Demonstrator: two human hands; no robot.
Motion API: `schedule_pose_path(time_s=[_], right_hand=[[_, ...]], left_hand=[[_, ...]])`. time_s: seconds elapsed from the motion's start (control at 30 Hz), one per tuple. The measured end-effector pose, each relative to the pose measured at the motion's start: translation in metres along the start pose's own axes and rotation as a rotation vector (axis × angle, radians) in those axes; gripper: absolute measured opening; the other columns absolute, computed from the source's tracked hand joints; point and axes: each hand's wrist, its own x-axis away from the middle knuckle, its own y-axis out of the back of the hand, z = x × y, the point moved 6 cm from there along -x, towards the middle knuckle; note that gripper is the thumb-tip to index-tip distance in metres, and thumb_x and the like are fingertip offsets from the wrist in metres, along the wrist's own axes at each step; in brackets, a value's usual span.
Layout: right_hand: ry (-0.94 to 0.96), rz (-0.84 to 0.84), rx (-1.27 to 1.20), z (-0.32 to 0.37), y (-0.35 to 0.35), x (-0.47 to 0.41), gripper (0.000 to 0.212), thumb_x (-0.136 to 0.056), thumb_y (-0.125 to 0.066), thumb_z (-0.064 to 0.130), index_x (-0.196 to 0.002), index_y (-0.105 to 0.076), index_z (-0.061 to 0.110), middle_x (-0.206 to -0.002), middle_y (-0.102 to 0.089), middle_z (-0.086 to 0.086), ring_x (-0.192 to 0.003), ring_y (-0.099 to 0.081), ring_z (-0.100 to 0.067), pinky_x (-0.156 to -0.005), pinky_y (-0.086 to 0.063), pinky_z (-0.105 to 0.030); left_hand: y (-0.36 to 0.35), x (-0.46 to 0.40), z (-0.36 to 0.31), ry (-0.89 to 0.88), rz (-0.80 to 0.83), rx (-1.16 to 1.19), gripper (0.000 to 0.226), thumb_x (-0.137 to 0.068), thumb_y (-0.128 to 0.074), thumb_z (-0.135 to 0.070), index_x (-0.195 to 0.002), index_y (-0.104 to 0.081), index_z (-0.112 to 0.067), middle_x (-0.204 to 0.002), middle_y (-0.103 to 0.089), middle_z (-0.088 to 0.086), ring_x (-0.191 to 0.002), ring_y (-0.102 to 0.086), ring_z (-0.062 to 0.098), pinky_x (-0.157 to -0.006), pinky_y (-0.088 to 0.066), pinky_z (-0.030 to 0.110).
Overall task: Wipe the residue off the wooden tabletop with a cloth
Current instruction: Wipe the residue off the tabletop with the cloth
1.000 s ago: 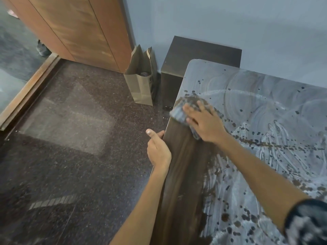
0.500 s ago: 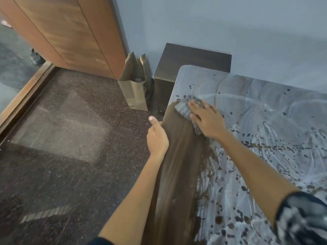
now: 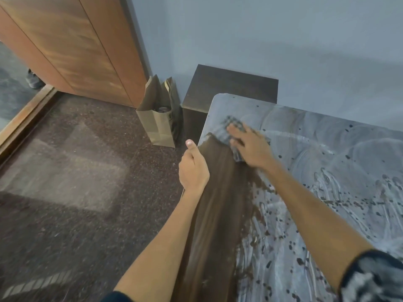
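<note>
The wooden tabletop [image 3: 213,214] fills the right side; a dark brown wiped strip runs along its left edge. The remaining surface carries whitish smeared residue [image 3: 327,171] with dark specks. My right hand [image 3: 250,144] presses flat on a grey-blue cloth [image 3: 231,127] near the table's far left corner, at the far end of the wiped strip. The cloth is mostly hidden under my fingers. My left hand [image 3: 193,168] grips the table's left edge, thumb up.
A brown paper bag [image 3: 158,120] stands on the dark speckled floor [image 3: 76,192] beside a dark cabinet [image 3: 229,88] at the blue wall. A wooden door [image 3: 72,44] is at the back left. A shoe [image 3: 33,80] shows beyond the threshold.
My right hand has pushed the cloth farther away along the left edge toward the far corner, lengthening the clean brown strip. My left hand has slid forward along the table's edge.
</note>
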Motion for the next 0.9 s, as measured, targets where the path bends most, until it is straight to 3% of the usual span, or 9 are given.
schedule_pose_path(time_s=[0.1,0.2,0.33,0.47,0.6,0.7,0.77,0.83,0.9], right_hand=[[-0.080,-0.016,0.047,0.009,-0.005,-0.041,0.044,-0.102,-0.029,0.029,-0.146,-0.026,0.027,-0.155,-0.018,0.004,-0.144,-0.006,-0.022,-0.116,-0.003,-0.038],[0.123,0.044,0.013,0.048,-0.023,-0.027,0.045,-0.101,-0.032,0.023,-0.146,-0.027,0.025,-0.155,-0.020,0.003,-0.144,-0.005,-0.023,-0.115,0.001,-0.034],[0.337,0.069,-0.020,0.055,-0.030,0.032,0.045,-0.101,-0.032,0.022,-0.146,-0.027,0.027,-0.152,-0.025,0.010,-0.144,-0.006,-0.014,-0.112,0.005,-0.023],[0.112,-0.009,-0.100,0.022,-0.009,-0.001,0.042,-0.101,-0.033,0.023,-0.143,-0.032,0.028,-0.152,-0.023,0.005,-0.144,-0.008,-0.018,-0.114,-0.001,-0.028],[-0.038,-0.079,-0.029,0.027,-0.008,-0.054,0.042,-0.102,-0.031,0.018,-0.143,-0.034,0.022,-0.153,-0.025,-0.002,-0.143,-0.012,-0.025,-0.116,-0.004,-0.037],[0.160,0.009,-0.043,0.051,-0.027,-0.023,0.044,-0.101,-0.031,0.017,-0.144,-0.032,0.023,-0.153,-0.024,-0.003,-0.144,-0.008,-0.025,-0.117,-0.001,-0.035],[0.359,0.062,0.031,0.053,-0.033,0.014,0.047,-0.101,-0.029,0.018,-0.146,-0.024,0.028,-0.153,-0.018,0.010,-0.144,-0.003,-0.016,-0.115,0.005,-0.028],[0.350,0.102,0.024,0.028,-0.027,0.013,0.047,-0.100,-0.025,0.025,-0.144,-0.020,0.038,-0.151,-0.013,0.015,-0.142,-0.003,-0.011,-0.117,0.002,-0.033],[0.191,0.077,-0.014,0.008,-0.012,-0.018,0.045,-0.099,-0.023,0.033,-0.142,-0.025,0.044,-0.155,-0.016,0.002,-0.144,-0.009,-0.024,-0.116,-0.013,-0.047]], left_hand=[[0.000,0.003,0.000,-0.048,-0.053,-0.030,0.062,-0.099,-0.012,-0.045,-0.110,-0.063,-0.012,-0.109,-0.064,0.004,-0.103,-0.053,0.018,-0.082,-0.029,0.027],[0.000,0.006,0.001,-0.101,-0.104,-0.070,0.058,-0.099,-0.017,-0.044,-0.109,-0.064,-0.012,-0.105,-0.067,0.006,-0.098,-0.055,0.017,-0.077,-0.029,0.024],[-0.001,-0.004,0.010,-0.129,-0.160,-0.059,0.076,-0.086,-0.006,-0.061,-0.109,-0.061,-0.013,-0.102,-0.067,0.005,-0.097,-0.060,0.023,-0.079,-0.039,0.031],[-0.001,-0.005,0.009,-0.161,-0.174,-0.051,0.071,-0.084,-0.008,-0.063,-0.081,-0.059,-0.013,-0.065,-0.058,-0.005,-0.066,-0.054,0.006,-0.063,-0.037,0.029],[0.000,-0.006,0.012,-0.163,-0.171,-0.061,0.089,-0.078,-0.006,-0.069,-0.106,-0.060,-0.004,-0.061,-0.055,-0.009,-0.062,-0.052,0.003,-0.062,-0.038,0.024],[0.001,-0.003,0.010,-0.186,-0.158,-0.032,0.094,-0.075,-0.007,-0.072,-0.120,-0.056,-0.006,-0.087,-0.069,0.003,-0.069,-0.057,-0.001,-0.063,-0.038,0.016],[0.000,-0.001,0.005,-0.210,-0.146,-0.029,0.093,-0.075,-0.009,-0.070,-0.128,-0.052,-0.008,-0.099,-0.070,0.007,-0.076,-0.058,-0.009,-0.066,-0.035,0.009],[0.000,0.002,0.002,-0.226,-0.142,-0.025,0.092,-0.076,-0.012,-0.067,-0.134,-0.047,-0.005,-0.086,-0.070,0.008,-0.063,-0.049,-0.023,-0.063,-0.033,0.000],[0.000,0.002,0.001,-0.236,-0.131,-0.019,0.092,-0.076,-0.013,-0.066,-0.135,-0.045,-0.005,-0.067,-0.066,0.003,-0.060,-0.047,-0.026,-0.060,-0.033,-0.004]])
